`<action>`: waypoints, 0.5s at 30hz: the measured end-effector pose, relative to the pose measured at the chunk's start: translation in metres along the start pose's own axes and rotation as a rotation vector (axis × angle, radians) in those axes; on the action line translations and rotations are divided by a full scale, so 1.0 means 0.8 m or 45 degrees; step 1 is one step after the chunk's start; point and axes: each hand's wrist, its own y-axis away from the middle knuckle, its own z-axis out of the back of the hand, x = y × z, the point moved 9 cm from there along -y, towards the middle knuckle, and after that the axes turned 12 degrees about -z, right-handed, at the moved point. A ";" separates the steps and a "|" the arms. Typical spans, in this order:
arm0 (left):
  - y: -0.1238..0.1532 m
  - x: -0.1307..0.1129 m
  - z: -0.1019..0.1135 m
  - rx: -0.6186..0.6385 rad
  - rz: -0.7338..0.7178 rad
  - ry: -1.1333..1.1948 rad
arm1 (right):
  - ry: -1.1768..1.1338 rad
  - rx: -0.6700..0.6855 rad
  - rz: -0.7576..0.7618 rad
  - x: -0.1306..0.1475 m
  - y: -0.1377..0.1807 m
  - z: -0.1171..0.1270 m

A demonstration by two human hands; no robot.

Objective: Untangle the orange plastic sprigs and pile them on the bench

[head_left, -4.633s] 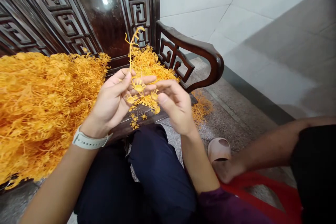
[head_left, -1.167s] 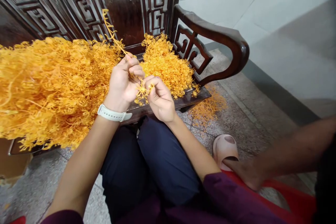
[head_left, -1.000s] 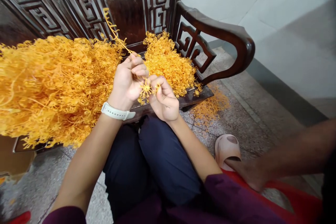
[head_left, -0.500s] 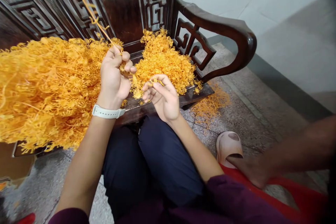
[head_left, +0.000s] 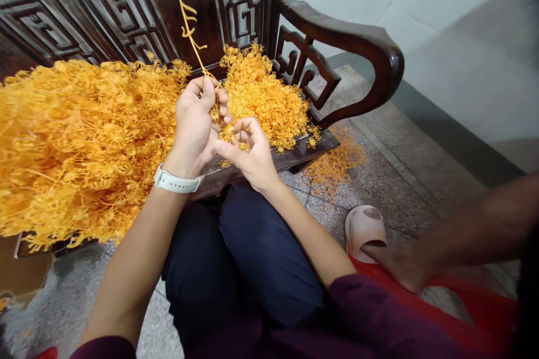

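Note:
My left hand (head_left: 200, 109) pinches an orange plastic flower stem (head_left: 187, 19) between thumb and fingers. Its bare upper part, with short side twigs, points up past the hand, while small flower heads hang by the fingers. Just to the right, my right hand (head_left: 255, 154) curls around small orange flower heads (head_left: 227, 133), partly hidden by its fingers. A big heap of orange flower stems (head_left: 92, 140) lies left of my left hand. Behind my right hand rises a smaller pile of loose flower heads (head_left: 265, 104) on the dark wooden bench (head_left: 311, 151).
The bench has a curved armrest (head_left: 357, 45) on the right and a carved back (head_left: 177, 5). Bare orange stems (head_left: 337, 160) lie on the floor below it. Another person's foot in a pale slipper (head_left: 366, 230) is at right, near a red stool (head_left: 396, 283). A cardboard box (head_left: 27, 272) stands lower left.
My left hand has moved right with the stem, which stands more upright. My right hand has shifted slightly left, bringing its fingers to the flower heads beside the left hand.

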 end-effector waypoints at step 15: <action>0.002 -0.016 -0.008 0.025 -0.126 -0.097 | 0.125 -0.007 0.271 0.014 0.001 0.004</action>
